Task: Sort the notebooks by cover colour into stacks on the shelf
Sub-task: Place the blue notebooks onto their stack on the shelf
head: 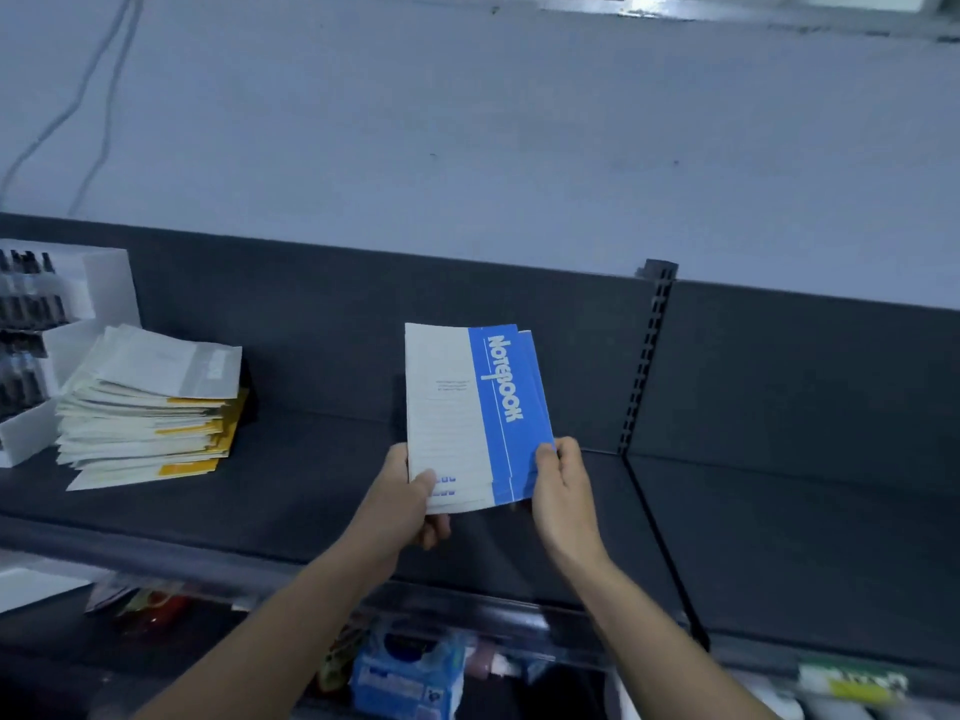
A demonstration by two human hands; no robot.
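Dark grey metal shelf [311, 491] runs below a pale blue-grey wall, and over its middle I hold a thin bundle of blue-and-white paper notebooks [467, 407], several covers fanned slightly apart. My left hand [410, 506] grips the bundle's near white corner, thumb on top and fingers curled beneath; my right hand [563, 491] pinches the near blue corner. Whether the bundle's far edge touches the shelf I cannot tell. Toward the shelf's left end sits a loose stack of yellow-and-white notebooks [150, 407], just beside a white cardboard box [98, 288] at that end. I judge the yellow pile is started and I am now founding the blue one. Next I should square the fanned edges between both hands, then lay the bundle flat on the bare shelf, well apart from the yellow stack and short of the slotted black upright [649, 356] on the right.
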